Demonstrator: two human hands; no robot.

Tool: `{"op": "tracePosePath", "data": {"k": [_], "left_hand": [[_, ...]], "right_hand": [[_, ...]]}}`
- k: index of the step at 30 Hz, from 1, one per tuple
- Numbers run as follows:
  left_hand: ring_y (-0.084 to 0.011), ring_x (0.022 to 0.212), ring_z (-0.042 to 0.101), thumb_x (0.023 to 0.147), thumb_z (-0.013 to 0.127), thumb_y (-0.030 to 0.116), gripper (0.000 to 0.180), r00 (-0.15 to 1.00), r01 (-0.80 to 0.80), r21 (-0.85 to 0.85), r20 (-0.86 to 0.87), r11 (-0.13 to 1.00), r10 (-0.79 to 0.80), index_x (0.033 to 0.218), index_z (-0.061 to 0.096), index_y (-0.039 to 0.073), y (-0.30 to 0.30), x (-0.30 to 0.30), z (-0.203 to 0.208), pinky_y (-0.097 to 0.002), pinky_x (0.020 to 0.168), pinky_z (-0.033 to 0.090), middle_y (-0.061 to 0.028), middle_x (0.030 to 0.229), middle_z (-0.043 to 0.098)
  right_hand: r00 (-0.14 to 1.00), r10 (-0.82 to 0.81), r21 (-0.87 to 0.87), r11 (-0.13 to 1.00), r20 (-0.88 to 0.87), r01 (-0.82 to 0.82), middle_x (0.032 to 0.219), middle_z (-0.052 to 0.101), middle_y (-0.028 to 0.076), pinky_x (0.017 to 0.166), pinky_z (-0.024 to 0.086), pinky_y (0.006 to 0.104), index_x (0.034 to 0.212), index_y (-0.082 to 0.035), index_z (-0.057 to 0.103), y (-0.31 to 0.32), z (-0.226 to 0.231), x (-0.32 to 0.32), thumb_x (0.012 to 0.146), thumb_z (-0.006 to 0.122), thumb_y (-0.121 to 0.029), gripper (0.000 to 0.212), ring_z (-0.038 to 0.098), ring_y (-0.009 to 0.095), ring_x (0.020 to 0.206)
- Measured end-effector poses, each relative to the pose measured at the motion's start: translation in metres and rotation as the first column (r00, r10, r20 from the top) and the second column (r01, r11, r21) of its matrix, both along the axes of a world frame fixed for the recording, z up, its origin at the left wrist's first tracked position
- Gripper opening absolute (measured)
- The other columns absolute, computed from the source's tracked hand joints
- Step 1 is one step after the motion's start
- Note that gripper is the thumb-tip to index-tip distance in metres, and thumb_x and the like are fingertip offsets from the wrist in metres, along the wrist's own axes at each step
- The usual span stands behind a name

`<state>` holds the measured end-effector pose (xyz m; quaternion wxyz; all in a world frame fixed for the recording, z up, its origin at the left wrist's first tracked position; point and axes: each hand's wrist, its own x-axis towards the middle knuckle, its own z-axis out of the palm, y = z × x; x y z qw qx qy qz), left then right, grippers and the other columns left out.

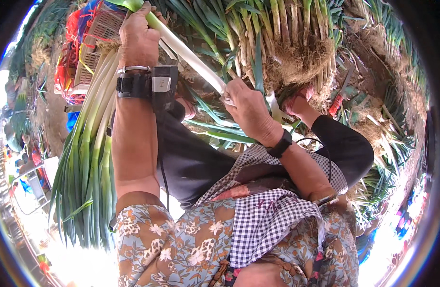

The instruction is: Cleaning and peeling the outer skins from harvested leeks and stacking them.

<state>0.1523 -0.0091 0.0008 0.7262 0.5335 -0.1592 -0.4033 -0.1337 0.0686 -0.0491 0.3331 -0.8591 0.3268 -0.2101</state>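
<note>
A long green onion (189,52) slants across the upper middle, its green end at the upper left and its white end at the lower right. My left hand (139,36) is closed around it just below the leaves. At the white end my right hand (248,107) is closed, its fingers pinching the stalk's tip. A small pale bit shows at those fingers, too small to make out. Left of my left forearm lies a bundle of green onions (90,129), white stalks upward in the picture and leaves hanging down.
Uncleaned green onions with shaggy roots (303,60) are heaped beyond my feet. A knife with a red handle (335,104) lies right of my right foot. At the upper left stands a plastic crate (98,43) beside red plastic strips (69,62). Loose leaves (220,126) lie between my legs.
</note>
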Motion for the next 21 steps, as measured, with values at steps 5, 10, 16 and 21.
{"op": "tracePosePath", "data": {"k": [5, 10, 16, 21], "left_hand": [[-0.0163, 0.075, 0.058, 0.097, 0.054, 0.014, 0.016, 0.331, 0.108, 0.171, 0.923, 0.979, -0.197, 0.100, 0.057, -0.001, 0.032, -0.025, 0.022, -0.0271, 0.076, 0.049, -0.0069, 0.086, 0.060], [-0.0157, 0.079, 0.059, 0.092, 0.054, 0.004, 0.015, 0.858, -0.048, -0.039, 0.509, 0.998, 0.061, 0.104, 0.060, -0.001, 0.008, -0.010, 0.004, -0.0278, 0.075, 0.048, -0.0065, 0.084, 0.062], [-0.0214, 0.076, 0.058, 0.086, 0.059, 0.000, 0.023, 0.044, -0.106, -0.204, 0.977, 0.973, 0.209, 0.108, 0.061, 0.002, 0.021, -0.006, -0.006, -0.0323, 0.068, 0.048, -0.0084, 0.087, 0.060], [-0.0163, 0.065, 0.054, 0.087, 0.058, 0.006, 0.009, 0.933, -0.323, -0.177, 0.102, 0.930, 0.344, 0.096, 0.060, 0.005, -0.005, -0.021, 0.032, -0.0283, 0.059, 0.045, -0.0027, 0.075, 0.054]], "right_hand": [[0.979, -0.104, 0.037, 0.994, 0.173, 0.099, 0.097, 0.053, 0.017, 0.068, 0.048, 0.0447, 0.100, -0.002, 0.047, 0.000, -0.001, 0.005, 0.075, 0.068, 0.001, 0.033, 0.060, 0.038, 0.081], [0.975, -0.040, 0.019, 0.999, 0.218, 0.037, 0.099, 0.049, 0.017, 0.067, 0.049, 0.0449, 0.104, -0.001, 0.044, -0.008, -0.009, 0.005, 0.074, 0.065, 0.006, 0.037, 0.060, 0.038, 0.079], [0.989, 0.141, -0.131, 0.981, -0.036, -0.145, 0.092, 0.048, 0.018, 0.064, 0.051, 0.0406, 0.097, 0.003, 0.049, 0.013, -0.014, 0.001, 0.073, 0.058, 0.007, 0.026, 0.060, 0.037, 0.082], [0.965, 0.111, -0.053, 0.990, -0.238, -0.127, 0.099, 0.052, 0.020, 0.069, 0.049, 0.0454, 0.103, -0.001, 0.052, 0.020, -0.133, -0.087, 0.078, 0.056, 0.003, 0.026, 0.059, 0.041, 0.082]]}}
